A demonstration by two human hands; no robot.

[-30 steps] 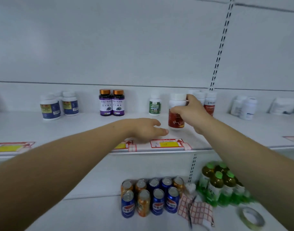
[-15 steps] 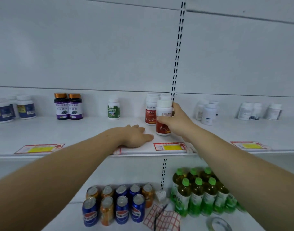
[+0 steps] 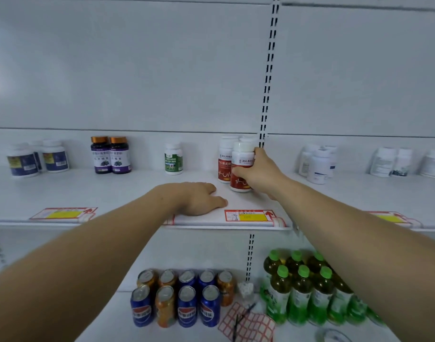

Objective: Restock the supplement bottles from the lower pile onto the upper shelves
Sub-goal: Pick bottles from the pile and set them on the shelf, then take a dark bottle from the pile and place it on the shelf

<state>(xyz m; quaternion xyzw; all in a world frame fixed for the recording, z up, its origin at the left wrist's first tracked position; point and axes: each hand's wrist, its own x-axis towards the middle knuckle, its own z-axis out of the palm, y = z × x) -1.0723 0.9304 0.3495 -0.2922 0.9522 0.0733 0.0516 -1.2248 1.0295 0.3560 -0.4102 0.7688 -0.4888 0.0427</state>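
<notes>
My right hand [image 3: 259, 172] grips a white supplement bottle with a red label [image 3: 239, 161], which stands on the upper shelf [image 3: 137, 188] just in front of other red-label bottles [image 3: 225, 160]. My left hand [image 3: 199, 197] rests palm down on the shelf near its front edge, fingers relaxed, holding nothing. Further along the same shelf stand a green-label bottle [image 3: 173, 159], two purple bottles with gold caps [image 3: 110, 154] and blue-label bottles [image 3: 37, 157] at the far left.
White bottles [image 3: 317, 161] and more white bottles [image 3: 406, 162] stand to the right on the upper shelf. Price tags [image 3: 248, 215] line its front edge. Below are soda cans [image 3: 179, 299], green-capped drink bottles [image 3: 307, 290], a red sticker sheet [image 3: 248, 324] and a tape roll [image 3: 331, 335].
My right hand carried the red-label bottle to the back and set it down by the other red-label bottles. My left hand stayed on the shelf. The camera view swung right.
</notes>
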